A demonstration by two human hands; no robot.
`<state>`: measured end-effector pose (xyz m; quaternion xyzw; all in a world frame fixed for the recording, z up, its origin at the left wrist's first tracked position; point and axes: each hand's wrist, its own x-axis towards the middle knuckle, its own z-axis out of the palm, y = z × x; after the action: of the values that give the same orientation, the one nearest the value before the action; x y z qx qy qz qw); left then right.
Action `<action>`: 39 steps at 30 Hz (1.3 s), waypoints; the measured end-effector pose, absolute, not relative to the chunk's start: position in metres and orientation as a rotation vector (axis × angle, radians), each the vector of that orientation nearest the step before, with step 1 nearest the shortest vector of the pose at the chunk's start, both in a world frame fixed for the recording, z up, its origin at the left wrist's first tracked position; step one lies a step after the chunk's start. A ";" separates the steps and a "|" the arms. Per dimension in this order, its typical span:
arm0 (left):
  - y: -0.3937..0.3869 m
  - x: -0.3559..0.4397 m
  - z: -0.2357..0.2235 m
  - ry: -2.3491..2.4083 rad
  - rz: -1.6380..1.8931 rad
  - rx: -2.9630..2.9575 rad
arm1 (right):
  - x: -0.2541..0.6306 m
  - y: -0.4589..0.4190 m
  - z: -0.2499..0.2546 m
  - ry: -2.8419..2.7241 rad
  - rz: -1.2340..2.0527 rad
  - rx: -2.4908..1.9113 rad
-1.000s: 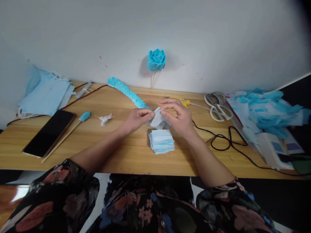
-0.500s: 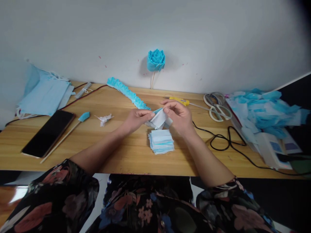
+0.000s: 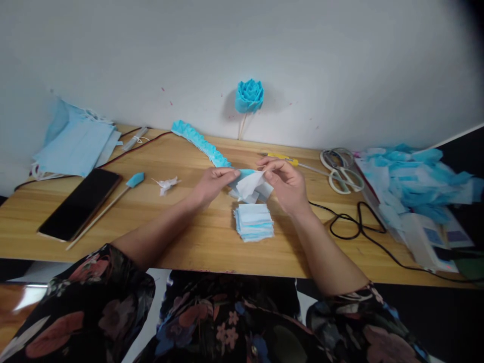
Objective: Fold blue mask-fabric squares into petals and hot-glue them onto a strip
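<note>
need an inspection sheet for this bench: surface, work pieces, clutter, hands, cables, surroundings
Surface: wooden table, grain visible
Work pieces: white-blue piece held up; stack of squares on the near side; pleated strip behind, any join to the piece unclear
Clutter: masks, phone, blue-tipped stick and white scrap left; yellow tool, scissors, blue scraps right
Left hand: pinching piece's left side
Right hand: pinching its right side
Cables: black cable looped right; dark cord beyond phone
Surroundings: grey wall, red marks; blue flower before it
</note>
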<state>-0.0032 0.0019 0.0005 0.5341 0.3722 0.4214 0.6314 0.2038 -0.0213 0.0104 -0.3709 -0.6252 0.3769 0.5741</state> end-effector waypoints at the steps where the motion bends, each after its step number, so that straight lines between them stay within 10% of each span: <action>1: 0.002 -0.003 0.000 0.857 0.963 1.228 | 0.204 -0.021 0.010 -1.452 0.900 -0.871; 39: 0.000 -0.003 0.002 0.748 0.866 1.589 | 0.189 -0.017 0.005 -1.246 1.149 -0.997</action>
<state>-0.0034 0.0004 0.0015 0.6736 0.3172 0.3669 0.5577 0.1888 -0.0167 0.0051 -0.4220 -0.5274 0.4863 0.5543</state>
